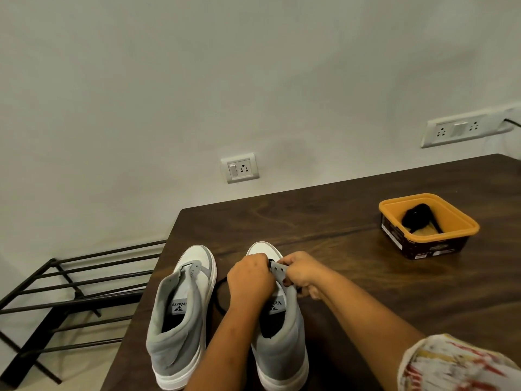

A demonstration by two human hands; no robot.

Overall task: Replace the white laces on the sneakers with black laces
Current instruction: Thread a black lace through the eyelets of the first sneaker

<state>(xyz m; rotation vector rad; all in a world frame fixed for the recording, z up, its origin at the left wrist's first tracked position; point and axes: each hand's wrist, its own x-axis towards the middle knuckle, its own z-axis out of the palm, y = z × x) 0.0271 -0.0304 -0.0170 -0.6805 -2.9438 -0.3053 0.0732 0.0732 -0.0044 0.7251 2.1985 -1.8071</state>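
While the left shoe (180, 314) waits with bare eyelets, both hands are busy at the toe end of the right shoe (282, 345), threading black lace.

Left hand (249, 280) is pinched shut on the black lace (218, 299) right at the lowest eyelets, and the right hand (303, 273) is clamped on the grey eyelet flap, I'd guess to keep the hole steady so the tip goes through clean. The slack of that lace loops out on the table (352, 277) between the two shoes, out of the way. Both shoes sit heels toward the person, which makes sense since you lace from the toe up. The orange tub (428, 224) well off to the right has something dark in it, probably the second black lace parked until the other shoe's turn. No white laces anywhere in view, so the removal part looks done.
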